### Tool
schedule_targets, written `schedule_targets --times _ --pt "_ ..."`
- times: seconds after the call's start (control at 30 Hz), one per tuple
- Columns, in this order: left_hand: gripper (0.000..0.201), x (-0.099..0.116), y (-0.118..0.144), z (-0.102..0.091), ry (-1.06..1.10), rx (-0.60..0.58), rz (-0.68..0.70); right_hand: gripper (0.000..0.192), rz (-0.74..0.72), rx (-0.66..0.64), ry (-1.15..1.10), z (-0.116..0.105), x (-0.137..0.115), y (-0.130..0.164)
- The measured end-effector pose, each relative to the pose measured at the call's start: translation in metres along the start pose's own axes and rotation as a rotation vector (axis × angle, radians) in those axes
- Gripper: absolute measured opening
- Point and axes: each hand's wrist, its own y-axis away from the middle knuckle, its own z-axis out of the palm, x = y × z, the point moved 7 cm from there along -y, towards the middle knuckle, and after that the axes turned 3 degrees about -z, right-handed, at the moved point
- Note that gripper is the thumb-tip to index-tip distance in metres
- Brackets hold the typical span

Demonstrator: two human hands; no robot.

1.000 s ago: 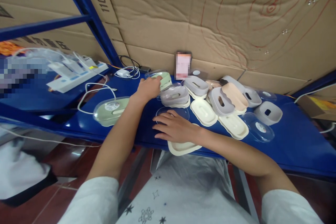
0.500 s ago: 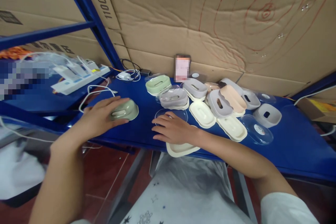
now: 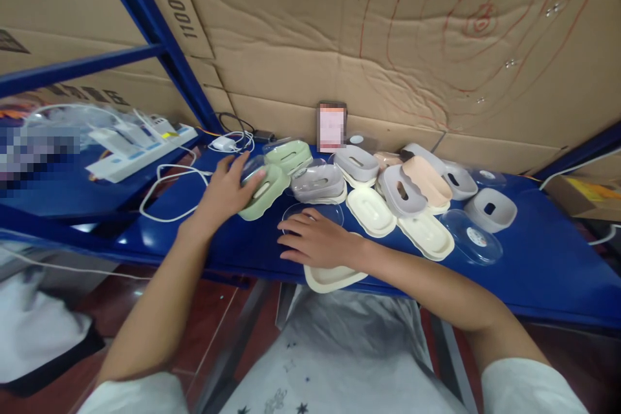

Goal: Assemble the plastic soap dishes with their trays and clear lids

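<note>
A blue shelf (image 3: 533,272) backed by cardboard carries scattered soap dishes; the left hand (image 3: 228,191) grips a green soap dish (image 3: 264,191), fingers curled over its top, just left of a second green dish (image 3: 287,155); the right hand (image 3: 317,242) lies flat, fingers spread, on a cream tray (image 3: 332,277), touching a clear lid (image 3: 313,212); a white cable (image 3: 167,194) loops beyond the left hand.

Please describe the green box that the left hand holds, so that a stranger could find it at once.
On the blue shelf before the cardboard wall, look left of the crowd of soap boxes. The green soap box lies under the left hand, tilted. A second green one sits behind it, but no hand touches that.
</note>
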Motion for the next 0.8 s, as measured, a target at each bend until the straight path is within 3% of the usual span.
schedule_targets --times 0.13,0.33,0.47,0.67,0.8 --pt "0.055 0.000 0.020 -0.010 0.050 0.077 0.052 0.044 0.014 -0.011 -0.014 0.001 0.000 0.000" --pt "0.046 0.006 0.058 -0.002 -0.167 -0.045 0.212 0.044 0.016 -0.011 -0.015 0.002 0.000 0.001" --pt "0.041 0.005 0.055 -0.001 -0.101 -0.017 0.250 0.044 0.027 -0.019 -0.021 0.002 0.001 0.001" --pt "0.041 0.008 0.046 -0.008 0.217 -0.059 0.204 0.041 0.008 -0.020 -0.033 0.001 0.000 0.000" --pt "0.045 0.015 0.052 -0.004 0.167 -0.014 0.206 0.043 0.019 -0.021 -0.039 0.001 0.001 0.000"
